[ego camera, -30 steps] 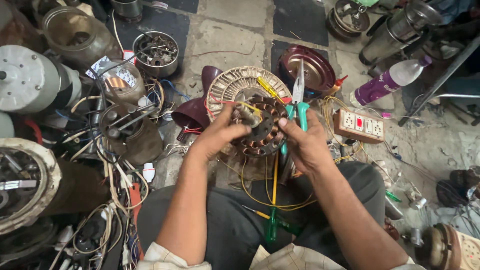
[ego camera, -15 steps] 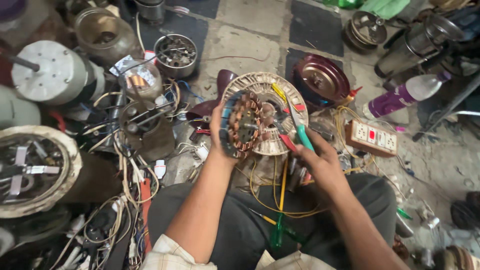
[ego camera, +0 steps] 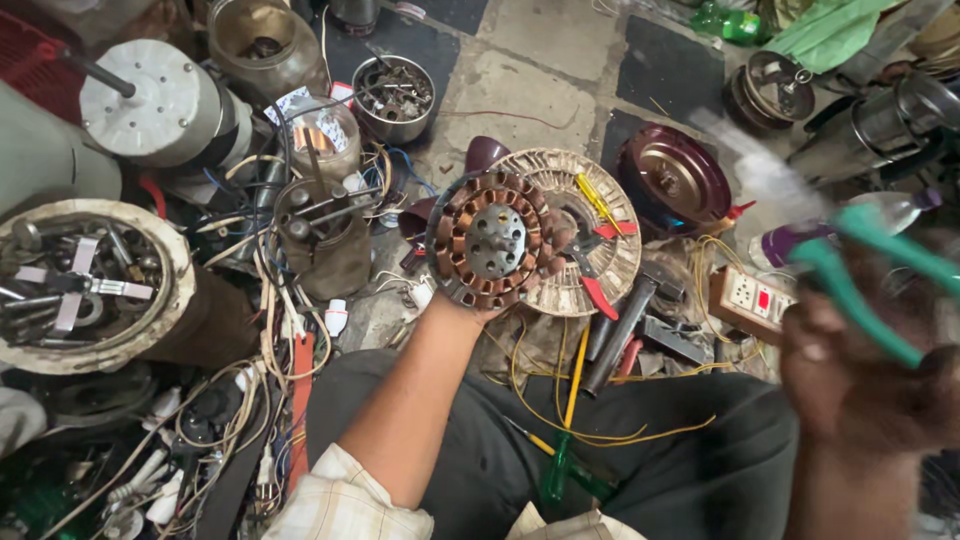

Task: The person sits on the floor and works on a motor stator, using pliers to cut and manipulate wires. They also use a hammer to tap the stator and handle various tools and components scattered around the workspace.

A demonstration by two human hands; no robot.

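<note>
— So, what are we holding in the left hand [ego camera: 478,300] right now?

— We are gripping the motor stator [ego camera: 492,241], the round one with copper windings around a grey steel core. Our fingers are wrapping its near edge from below, and we are lifting it face-up above our lap, in the middle of the scene.

— And the right hand [ego camera: 862,375]?

— It is sitting close to the camera at the right edge, badly blurred. We are closing it around green-handled pliers [ego camera: 868,272], the handles sticking out toward the far left. We cannot tell how the tool's tip is standing.

— What is lying just behind the stator?

— A pale round fan cover [ego camera: 590,235] is resting on the floor, touching the stator's right side as we see it. A yellow screwdriver [ego camera: 597,203] and red-handled pliers [ego camera: 592,268] are lying across it.

— Anything else near us?

— A maroon motor shell [ego camera: 678,180] is sitting farther right, and a white socket board [ego camera: 748,296] is lying near it. A green screwdriver [ego camera: 558,462] is lying on our dark trousers with loose yellow wire [ego camera: 600,435] looping around it. At far left, a big motor housing [ego camera: 85,282] is standing among tangled cables.
</note>
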